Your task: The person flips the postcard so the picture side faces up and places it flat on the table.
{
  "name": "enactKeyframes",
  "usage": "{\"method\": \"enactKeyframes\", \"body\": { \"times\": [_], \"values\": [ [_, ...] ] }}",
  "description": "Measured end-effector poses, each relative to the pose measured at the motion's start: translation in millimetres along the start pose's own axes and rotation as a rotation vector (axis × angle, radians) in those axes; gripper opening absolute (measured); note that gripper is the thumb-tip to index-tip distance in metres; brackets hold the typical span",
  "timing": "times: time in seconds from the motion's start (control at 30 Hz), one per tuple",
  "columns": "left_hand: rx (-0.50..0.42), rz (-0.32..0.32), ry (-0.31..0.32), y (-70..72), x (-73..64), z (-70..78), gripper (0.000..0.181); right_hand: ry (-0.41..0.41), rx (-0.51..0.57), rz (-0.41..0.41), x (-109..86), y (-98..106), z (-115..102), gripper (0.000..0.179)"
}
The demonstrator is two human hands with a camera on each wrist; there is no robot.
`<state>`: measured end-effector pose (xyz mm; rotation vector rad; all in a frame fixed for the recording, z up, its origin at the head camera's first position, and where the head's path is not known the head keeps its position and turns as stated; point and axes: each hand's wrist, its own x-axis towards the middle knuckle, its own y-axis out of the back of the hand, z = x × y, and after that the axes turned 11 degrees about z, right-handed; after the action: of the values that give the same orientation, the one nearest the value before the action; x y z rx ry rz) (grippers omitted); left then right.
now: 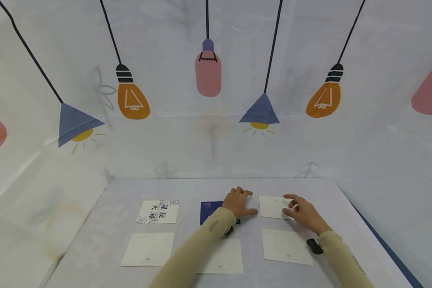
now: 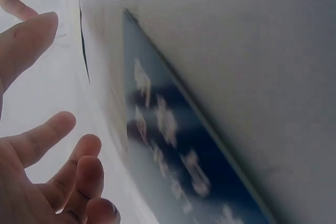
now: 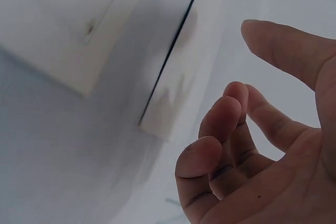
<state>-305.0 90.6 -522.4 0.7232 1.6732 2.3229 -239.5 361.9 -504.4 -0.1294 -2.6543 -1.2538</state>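
My left hand hovers between the dark blue card and the white card in the back row, thumb and fingers spread and holding nothing. The sleeve hides part of the blue card, whose pale lettering shows blurred in the left wrist view. Over the right edge of that same white card, my right hand has its thumb and index finger apart and the other fingers loosely bent. Its palm is bare in the right wrist view, with the white card beyond the fingertips.
At the back left lies a white card with blue characters. The front row has a left white card, a middle one partly under my left sleeve, and a right one. A lamp-printed white sheet encloses the table.
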Motion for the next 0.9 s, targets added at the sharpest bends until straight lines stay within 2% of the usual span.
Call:
{"method": "enactKeyframes", "body": {
  "times": [0.33,0.47,0.57,0.73,0.9],
  "values": [
    [-0.054,-0.089,0.02,-5.2,19.4,11.5,0.077,-0.031,-0.018,-0.004,1.0,1.4,14.2,0.062],
    [-0.061,-0.09,0.026,-17.9,27.3,8.7,0.079,-0.032,-0.014,-0.007,2.4,1.1,16.1,0.064],
    [-0.065,-0.107,0.045,-22.3,30.4,10.3,0.085,-0.042,-0.007,-0.01,3.7,1.3,17.3,0.066],
    [-0.058,-0.153,0.094,-15.3,33.4,19.0,0.094,-0.044,-0.004,-0.027,9.3,3.6,20.1,0.07],
    [-0.033,-0.158,0.092,-17.1,36.9,24.1,0.093,-0.046,-0.027,-0.06,14.9,9.6,20.6,0.076]
  ]
}}
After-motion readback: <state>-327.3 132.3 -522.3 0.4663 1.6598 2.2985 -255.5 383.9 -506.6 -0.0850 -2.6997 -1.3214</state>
